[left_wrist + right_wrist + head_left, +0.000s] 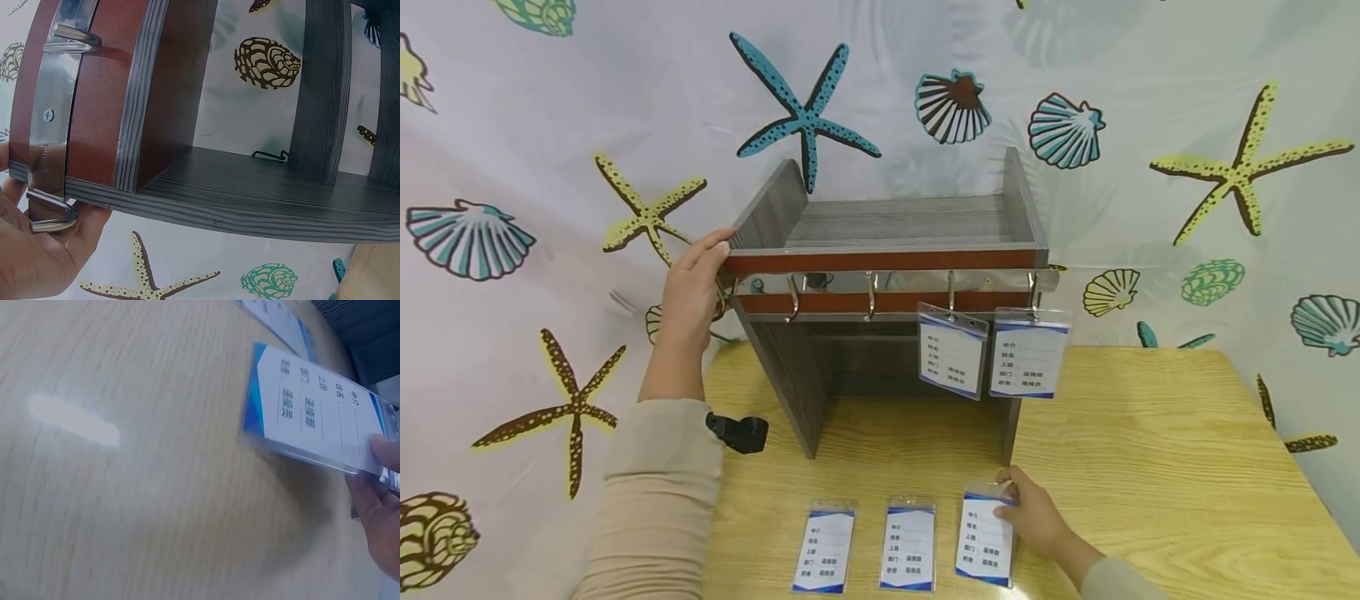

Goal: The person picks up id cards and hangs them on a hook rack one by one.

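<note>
Held badge: a clear, glossy plastic sleeve (pixel 987 537) around a white rectangular card with blue angular bands at both ends and dark printed characters; it is tilted over the table's front, casting a soft shadow.
Right hand (pixel 1037 517): thumb and fingers pinch the sleeve's upper corner.
Left hand (pixel 688 292): fingers curl round the front left corner of a grey wood-grain shelf unit (pixel 910 221).
Lying badges: two matching flat sleeves, one left (pixel 823 550), one middle (pixel 908 546), on the yellowish wood-grain table (pixel 1150 417).
Hook rail: a shiny metal strip (pixel 917 282) with curved hooks, screwed to a smooth reddish-brown board (pixel 880 262).
Hanging badges: two similar sleeves (pixel 1032 358) on the rail's right-hand hooks, one slightly turned.
</note>
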`<action>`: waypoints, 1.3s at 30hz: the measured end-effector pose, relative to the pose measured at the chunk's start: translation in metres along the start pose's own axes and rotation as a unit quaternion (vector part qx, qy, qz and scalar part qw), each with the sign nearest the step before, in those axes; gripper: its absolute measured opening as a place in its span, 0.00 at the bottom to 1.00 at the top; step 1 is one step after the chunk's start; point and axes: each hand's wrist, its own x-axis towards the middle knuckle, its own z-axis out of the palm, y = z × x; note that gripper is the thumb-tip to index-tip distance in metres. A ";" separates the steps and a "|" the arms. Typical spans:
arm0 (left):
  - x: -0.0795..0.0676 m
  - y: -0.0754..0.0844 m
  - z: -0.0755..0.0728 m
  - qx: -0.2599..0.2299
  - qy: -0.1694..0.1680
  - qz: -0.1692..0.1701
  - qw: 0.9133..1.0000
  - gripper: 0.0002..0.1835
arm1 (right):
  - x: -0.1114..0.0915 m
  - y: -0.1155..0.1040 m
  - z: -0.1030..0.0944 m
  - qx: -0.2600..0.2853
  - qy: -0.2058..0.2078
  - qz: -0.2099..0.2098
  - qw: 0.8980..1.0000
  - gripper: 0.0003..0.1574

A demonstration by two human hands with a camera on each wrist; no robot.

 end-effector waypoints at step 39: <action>0.001 0.001 -0.002 -0.012 -0.010 -0.001 1.000 0.25 | 0.006 -0.128 -0.047 0.077 0.024 -0.152 0.985 0.16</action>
